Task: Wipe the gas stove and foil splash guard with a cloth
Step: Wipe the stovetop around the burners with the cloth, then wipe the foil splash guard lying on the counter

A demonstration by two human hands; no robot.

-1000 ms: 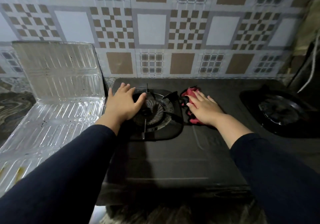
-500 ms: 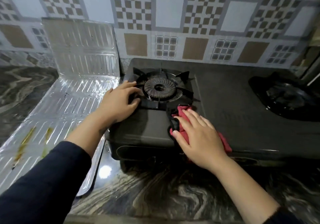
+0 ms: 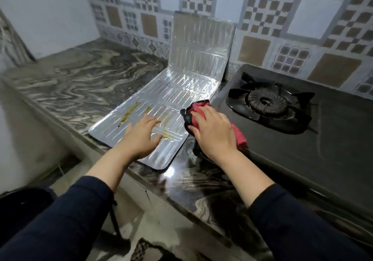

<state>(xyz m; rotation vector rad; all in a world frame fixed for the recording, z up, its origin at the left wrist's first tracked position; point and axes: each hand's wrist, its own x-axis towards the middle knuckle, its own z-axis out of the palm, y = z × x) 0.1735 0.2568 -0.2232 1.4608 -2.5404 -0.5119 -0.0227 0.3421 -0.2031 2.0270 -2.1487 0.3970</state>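
The black gas stove (image 3: 333,139) stands at the right, its left burner (image 3: 266,101) uncovered. A red cloth (image 3: 198,107) lies at the stove's front left corner, pressed under my right hand (image 3: 214,133). The foil splash guard (image 3: 181,91) lies left of the stove, its near part flat on the counter and its far panel upright against the tiled wall. Yellow-brown streaks mark the flat part. My left hand (image 3: 141,137) rests flat on the foil's near end, fingers spread, holding nothing.
The marbled stone counter (image 3: 86,83) runs left to a plain white wall. Its front edge crosses the frame diagonally below my arms. Patterned tiles (image 3: 302,18) cover the wall behind the stove.
My left hand has left the stove's burner area and come down on the foil. My right hand has slid the cloth to the stove's front left corner. The view has swung left.
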